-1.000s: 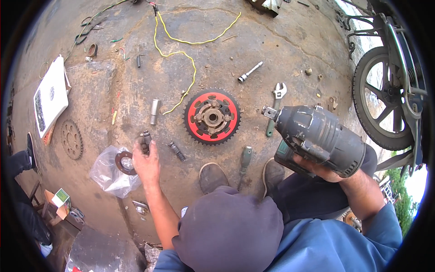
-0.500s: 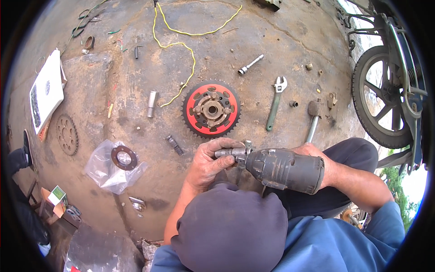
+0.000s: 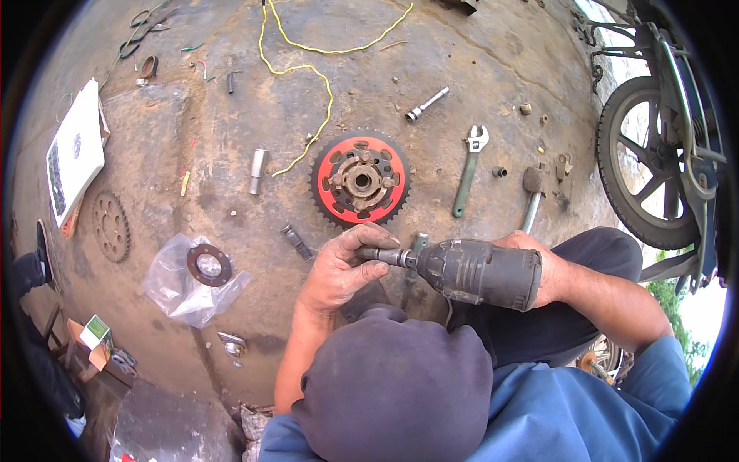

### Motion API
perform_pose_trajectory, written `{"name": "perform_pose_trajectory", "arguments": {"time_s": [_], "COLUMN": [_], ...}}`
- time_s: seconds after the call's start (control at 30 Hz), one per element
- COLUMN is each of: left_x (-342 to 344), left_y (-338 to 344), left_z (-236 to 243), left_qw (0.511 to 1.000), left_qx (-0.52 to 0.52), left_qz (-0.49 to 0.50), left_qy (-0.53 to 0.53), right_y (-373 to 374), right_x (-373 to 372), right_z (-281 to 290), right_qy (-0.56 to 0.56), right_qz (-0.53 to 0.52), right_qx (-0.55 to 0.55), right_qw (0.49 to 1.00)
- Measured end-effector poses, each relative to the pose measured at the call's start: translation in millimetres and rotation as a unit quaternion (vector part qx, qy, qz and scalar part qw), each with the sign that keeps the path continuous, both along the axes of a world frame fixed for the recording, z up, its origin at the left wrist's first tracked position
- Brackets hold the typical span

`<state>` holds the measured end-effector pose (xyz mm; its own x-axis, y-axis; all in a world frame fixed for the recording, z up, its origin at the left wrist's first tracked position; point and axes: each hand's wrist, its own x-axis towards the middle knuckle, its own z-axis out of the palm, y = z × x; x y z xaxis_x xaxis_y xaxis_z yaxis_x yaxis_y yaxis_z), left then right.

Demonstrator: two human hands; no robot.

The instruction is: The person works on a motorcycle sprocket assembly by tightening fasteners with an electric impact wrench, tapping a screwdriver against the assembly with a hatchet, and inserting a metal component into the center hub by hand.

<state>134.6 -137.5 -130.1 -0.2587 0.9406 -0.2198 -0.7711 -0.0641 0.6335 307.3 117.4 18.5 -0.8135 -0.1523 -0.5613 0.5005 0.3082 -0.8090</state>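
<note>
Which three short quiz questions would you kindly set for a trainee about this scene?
1. Which item does the left grip hold at the front of the power tool: a) hammer, b) metal socket, c) yellow wire?
2. True or false: the adjustable wrench lies right of the red-and-black sprocket.
3. What shape is the dark piece overlapping the clear plastic bag?

Key: 1 b; 2 true; 3 a ring.
</note>
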Motion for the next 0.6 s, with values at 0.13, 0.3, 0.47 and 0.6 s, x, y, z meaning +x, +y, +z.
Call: {"name": "perform_pose_trajectory", "arguments": {"time_s": [0.13,0.3,0.47,0.6], "left_x": [4.7,18.8,36.3,28.3], "left_y": [-4.3,11.1,50.6,79.5], "left_z": [-2.1,-1.6,2.9,1.3], "left_qw": [0.996,0.982,0.942,0.955], "left_qx": [-0.043,-0.026,-0.029,-0.066], "left_qz": [-0.017,-0.026,0.066,0.048], "left_qy": [-0.083,-0.185,-0.327,-0.287], "right_y": [-2.5,-9.0,-14.3,0.9], "right_x": [6.5,11.7,-0.7,-28.1], "right_z": [-5.9,-22.8,-30.1,-22.5], "right_qy": [-0.007,0.019,0.007,-0.074], "right_qz": [-0.027,-0.017,-0.096,-0.095], "right_qx": [-0.030,-0.041,-0.019,0.078], "right_qw": [0.999,0.999,0.995,0.990]}}
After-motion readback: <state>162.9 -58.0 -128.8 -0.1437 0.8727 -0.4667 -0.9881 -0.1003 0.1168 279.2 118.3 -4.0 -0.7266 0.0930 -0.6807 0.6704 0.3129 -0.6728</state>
